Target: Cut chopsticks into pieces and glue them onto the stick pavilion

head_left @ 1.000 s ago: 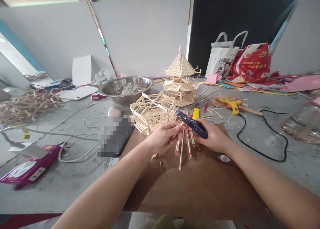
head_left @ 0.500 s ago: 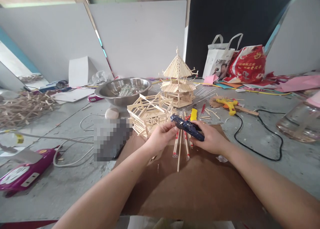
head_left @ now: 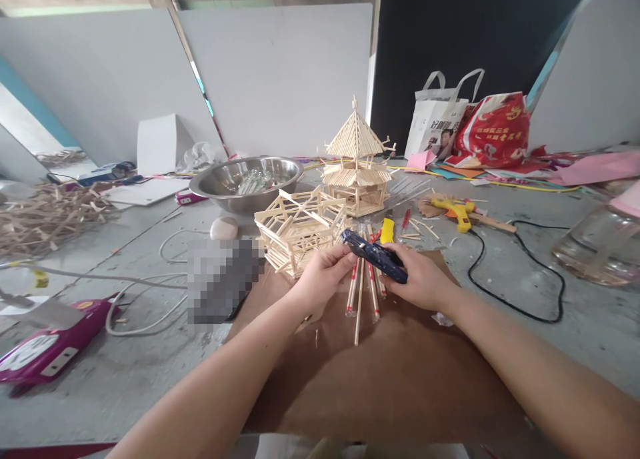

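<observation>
My right hand (head_left: 423, 275) is wrapped round dark blue pliers (head_left: 377, 259), whose head points left. A pale stick tip (head_left: 362, 245) shows against the tool. My left hand (head_left: 325, 275) pinches at the tool's head, on what looks like that thin wooden stick, mostly hidden by the fingers. Under the hands, several wooden sticks (head_left: 357, 322), some in red-marked clear wrappers, lie on a brown board (head_left: 390, 385). Just beyond my left hand stands an open hexagonal stick frame (head_left: 280, 239). Behind it rises a stick pavilion (head_left: 356, 139) with a two-tier roof.
A steel basin (head_left: 210, 185) sits back left, near a white rounded object (head_left: 224, 228) and a blurred-out dark object (head_left: 225, 282). A purple power strip (head_left: 85, 332) with cables lies left. A yellow glue gun (head_left: 457, 209) trails its black cord right, near a clear jar (head_left: 595, 252).
Both hands and the pliers keep nearly the same place. The dark blue pliers look slightly more closed together than before.
</observation>
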Motion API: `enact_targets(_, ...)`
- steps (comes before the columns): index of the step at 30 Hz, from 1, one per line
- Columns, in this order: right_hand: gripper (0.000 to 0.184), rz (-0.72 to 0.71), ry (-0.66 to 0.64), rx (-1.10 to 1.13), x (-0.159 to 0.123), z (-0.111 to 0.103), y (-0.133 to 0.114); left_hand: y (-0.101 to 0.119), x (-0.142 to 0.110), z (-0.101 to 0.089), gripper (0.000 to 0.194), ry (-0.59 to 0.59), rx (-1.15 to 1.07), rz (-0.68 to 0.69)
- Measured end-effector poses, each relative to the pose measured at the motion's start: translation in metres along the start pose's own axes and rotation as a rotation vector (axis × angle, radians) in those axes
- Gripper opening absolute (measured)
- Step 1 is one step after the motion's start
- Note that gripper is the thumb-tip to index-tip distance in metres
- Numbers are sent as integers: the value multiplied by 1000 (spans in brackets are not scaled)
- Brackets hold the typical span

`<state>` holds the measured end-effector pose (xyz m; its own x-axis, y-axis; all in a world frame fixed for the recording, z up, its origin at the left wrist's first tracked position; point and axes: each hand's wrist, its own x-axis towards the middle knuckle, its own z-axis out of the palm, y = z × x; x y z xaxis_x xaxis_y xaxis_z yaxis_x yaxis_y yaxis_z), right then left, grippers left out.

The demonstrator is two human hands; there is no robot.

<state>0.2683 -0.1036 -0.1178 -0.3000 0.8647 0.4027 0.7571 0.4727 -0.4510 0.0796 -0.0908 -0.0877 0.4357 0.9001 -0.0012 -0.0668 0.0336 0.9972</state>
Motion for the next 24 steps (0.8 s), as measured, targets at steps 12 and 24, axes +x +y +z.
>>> enact_targets(12,27,204,170,193,4,-8,6,10,-5,7,19,184,-108,87)
enact_targets(24,20,269,142,617,2,-13,-5,-7,2,2,17,40,-320,-91)
